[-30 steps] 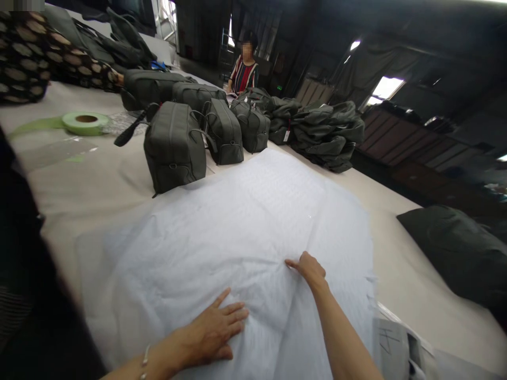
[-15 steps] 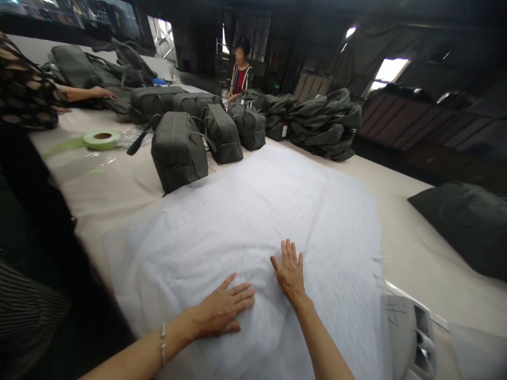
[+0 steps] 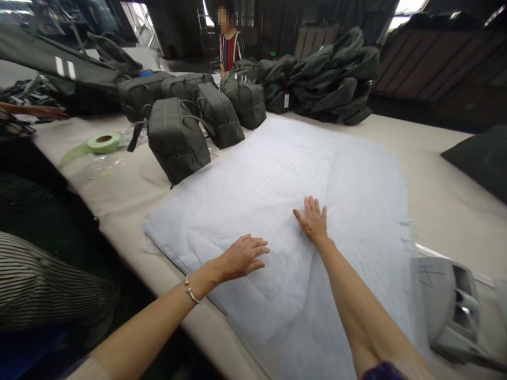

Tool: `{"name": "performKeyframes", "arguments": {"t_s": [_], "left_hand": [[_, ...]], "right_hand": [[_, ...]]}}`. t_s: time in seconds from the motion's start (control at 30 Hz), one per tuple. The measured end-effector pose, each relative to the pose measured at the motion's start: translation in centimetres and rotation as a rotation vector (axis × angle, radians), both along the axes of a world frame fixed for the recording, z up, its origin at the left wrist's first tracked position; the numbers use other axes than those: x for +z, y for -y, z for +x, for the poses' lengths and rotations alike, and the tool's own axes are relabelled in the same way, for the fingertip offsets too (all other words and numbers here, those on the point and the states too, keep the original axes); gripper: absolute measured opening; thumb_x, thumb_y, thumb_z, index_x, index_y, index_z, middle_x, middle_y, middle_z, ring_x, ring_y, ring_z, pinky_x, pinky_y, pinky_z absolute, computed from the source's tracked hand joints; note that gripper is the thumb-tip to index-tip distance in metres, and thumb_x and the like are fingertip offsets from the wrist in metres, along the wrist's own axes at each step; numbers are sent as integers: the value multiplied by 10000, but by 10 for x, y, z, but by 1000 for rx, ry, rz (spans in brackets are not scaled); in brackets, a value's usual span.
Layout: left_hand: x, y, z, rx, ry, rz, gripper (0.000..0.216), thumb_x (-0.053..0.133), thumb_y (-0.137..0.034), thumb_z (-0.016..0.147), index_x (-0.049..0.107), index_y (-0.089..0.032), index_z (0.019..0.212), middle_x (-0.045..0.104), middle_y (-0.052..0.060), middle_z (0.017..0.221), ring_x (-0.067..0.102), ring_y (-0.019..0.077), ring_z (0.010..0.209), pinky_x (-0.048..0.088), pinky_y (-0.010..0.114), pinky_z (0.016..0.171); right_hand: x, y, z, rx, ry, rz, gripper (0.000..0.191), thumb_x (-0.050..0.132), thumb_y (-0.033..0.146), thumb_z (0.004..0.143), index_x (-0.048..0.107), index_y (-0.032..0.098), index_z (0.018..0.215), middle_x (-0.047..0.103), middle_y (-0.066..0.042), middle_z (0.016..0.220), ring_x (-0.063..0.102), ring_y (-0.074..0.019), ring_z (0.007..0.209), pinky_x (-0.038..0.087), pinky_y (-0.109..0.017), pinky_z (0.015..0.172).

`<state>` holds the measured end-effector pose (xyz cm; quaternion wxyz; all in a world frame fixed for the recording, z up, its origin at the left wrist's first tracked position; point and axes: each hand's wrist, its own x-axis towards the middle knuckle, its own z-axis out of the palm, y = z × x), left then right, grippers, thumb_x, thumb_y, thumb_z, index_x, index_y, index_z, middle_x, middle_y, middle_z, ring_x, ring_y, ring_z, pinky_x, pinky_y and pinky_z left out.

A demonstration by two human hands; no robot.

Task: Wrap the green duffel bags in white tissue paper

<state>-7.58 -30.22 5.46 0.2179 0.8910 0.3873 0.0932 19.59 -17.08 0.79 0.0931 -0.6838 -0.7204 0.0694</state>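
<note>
A large white sheet (image 3: 277, 158), thin and slightly wrinkled, is spread across the tabletop in front of me. My right hand (image 3: 313, 219) lies flat on its middle, palm down, fingers spread. To the left and nearer to me, my left hand (image 3: 242, 257) is stretched out over the same sheet with its fingers extended; whether the whole palm touches I cannot tell. Neither hand grips anything. A silver bracelet (image 3: 190, 289) is on my left wrist. Along the left, the sheet's edge (image 3: 166, 256) runs close to the table's edge.
Several dark grey-green bags (image 3: 174, 140) stand beyond the sheet, with a heap of similar bags (image 3: 336, 79) farther right. A roll of green tape (image 3: 103, 141) lies at left. A grey device (image 3: 446, 301) sits at right. One person (image 3: 232, 47) stands across the table; another's arm (image 3: 35, 111) reaches in from the left.
My view has shifted, and both hands appear farther up and right over the sheet. My left hand's fingers are closer together. At left, a dark item with white stripes has come into view.
</note>
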Motion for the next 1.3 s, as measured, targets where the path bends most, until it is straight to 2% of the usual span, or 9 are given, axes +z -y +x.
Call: {"name": "performKeyframes", "arguments": {"t_s": [0.1,0.23,0.4,0.6,0.77,0.9,0.97,1.1,1.3], "left_hand": [[2,47,-35,-72,38,-26,474,629,-422,921,525,-210,1331,550,105,1403,486,249,1314,278,457,1158],[-7,111,-73,-172,-8,-29,789,701,-503,842,346,-190,1473,427,134,1505,328,298,1423,100,527,1204],[-30,131,-83,-117,-18,96,623,633,-271,916,346,-201,1465,436,108,1502,321,275,1425,75,533,1204],[-52,120,-77,-72,122,355,211,486,-142,967,590,-201,1141,637,63,1236,537,221,1207,264,442,1139],[-59,117,-78,-109,196,399,126,517,-100,916,573,-194,853,646,22,972,583,187,1011,320,416,1092],[-53,119,-83,-147,181,328,127,520,-97,907,557,-195,836,644,26,954,588,175,950,401,353,997],[-48,119,-86,-157,149,306,107,531,-113,900,581,-200,936,649,49,1093,580,196,1047,390,365,1015],[-43,116,-88,-208,53,263,550,673,-249,812,467,-224,1321,502,95,1415,430,294,1313,280,480,1111],[-41,113,-70,-99,-35,150,145,692,-261,836,560,-208,862,645,20,945,587,227,892,444,362,845]], "right_hand": [[18,67,-3,113,-74,142,662,296,502,992,205,113,1520,198,-112,1607,83,-228,1497,47,-502,1217],[26,201,-16,339,-201,229,575,368,402,1000,227,206,1522,345,-78,1556,221,-230,1470,161,-503,1209],[8,301,-54,363,-112,155,642,436,375,978,184,183,1536,309,-104,1569,243,-281,1460,207,-527,1184],[-5,319,-99,461,18,115,695,499,320,935,176,205,1540,310,-58,1566,261,-281,1453,226,-518,1177],[-23,326,-112,432,41,143,768,561,278,865,195,225,1538,293,-32,1566,297,-288,1438,253,-504,1177],[-35,330,-114,435,28,187,796,591,267,827,225,208,1531,312,-44,1558,330,-295,1422,272,-489,1175],[-37,331,-115,441,36,223,772,585,270,830,252,202,1523,334,-44,1549,351,-292,1412,291,-481,1166],[-41,329,-116,452,22,350,653,555,311,864,363,191,1476,425,-48,1503,407,-278,1379,342,-454,1138],[-29,315,-84,487,-157,579,394,498,362,933,560,242,1303,675,-15,1241,589,-214,1207,459,-373,1037]]}}
